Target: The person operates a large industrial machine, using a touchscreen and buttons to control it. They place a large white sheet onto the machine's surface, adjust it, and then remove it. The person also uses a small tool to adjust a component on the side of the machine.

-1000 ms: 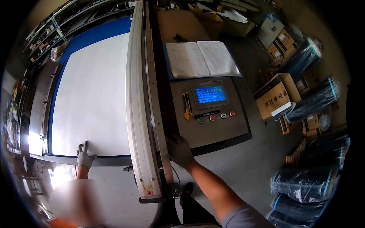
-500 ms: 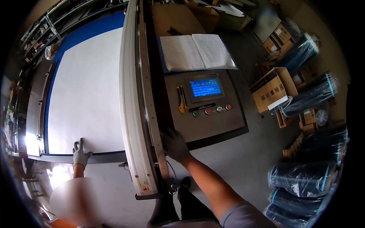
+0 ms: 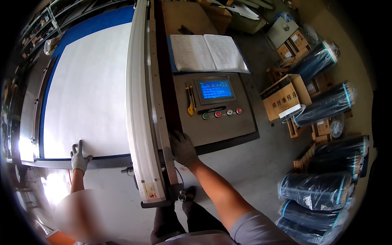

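My left hand [image 3: 80,157], in a pale grey work glove, lies at the near edge of a large white sheet [image 3: 87,90]. Its fingers are spread over the sheet and hold nothing. A blurred patch covers part of the left forearm. The sheet lies on a blue table surface [image 3: 98,36]. My right hand [image 3: 183,148], in a darker-looking grey glove, is closed against the right side of a long metal rail [image 3: 160,94]. The rail runs alongside a pale metal beam [image 3: 136,106] that crosses the table. Some right fingertips are lost in the shadow by the rail.
Right of the rail, a control panel [image 3: 220,126] has a lit blue screen [image 3: 215,89], several buttons, a yellow cutter [image 3: 191,104] and a black pen [image 3: 211,110]. Above lies an open notebook [image 3: 208,53]. Cardboard boxes [image 3: 286,98] and plastic-wrapped dark rolls [image 3: 314,192] stand at the right.
The whole view has shifted slightly, so everything appears a little further left and higher. Both hands keep their places on the sheet and the rail.
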Motion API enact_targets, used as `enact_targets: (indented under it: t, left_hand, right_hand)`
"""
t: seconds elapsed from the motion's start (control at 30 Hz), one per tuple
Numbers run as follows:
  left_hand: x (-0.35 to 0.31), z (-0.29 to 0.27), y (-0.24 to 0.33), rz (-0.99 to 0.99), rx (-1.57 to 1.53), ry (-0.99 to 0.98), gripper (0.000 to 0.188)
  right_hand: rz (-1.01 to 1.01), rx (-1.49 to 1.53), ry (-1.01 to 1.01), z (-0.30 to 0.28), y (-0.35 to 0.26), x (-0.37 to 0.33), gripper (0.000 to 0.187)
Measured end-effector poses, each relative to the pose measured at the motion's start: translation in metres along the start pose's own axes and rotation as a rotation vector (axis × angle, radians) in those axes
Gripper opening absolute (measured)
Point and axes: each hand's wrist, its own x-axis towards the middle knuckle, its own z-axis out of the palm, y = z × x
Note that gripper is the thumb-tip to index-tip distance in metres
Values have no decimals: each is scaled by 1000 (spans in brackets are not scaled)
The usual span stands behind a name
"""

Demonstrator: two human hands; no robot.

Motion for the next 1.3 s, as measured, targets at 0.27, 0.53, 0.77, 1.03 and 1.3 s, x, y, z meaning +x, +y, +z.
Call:
enact_targets:
  t: [0.27,0.53,0.77,1.03,1.3]
  left_hand:
    - [2,0,-10,-5,56,10,98]
    - [2,6,-26,36,23,58,98]
    - [0,-49,-55,79,-131,-102,91]
    - [25,-71,-106,290,-275,-256,69]
    - [68,-14,-270,-512,-727,285,35]
  right_hand:
    - [11,67,89,0,-12,8,47]
    - [205,-200,240,-16,62,-52,33]
    - [384,108,384,-197,-110,31,25]
    - [216,536,88,-102,-262,110,24]
    - [180,215,-166,12,-313,181,45]
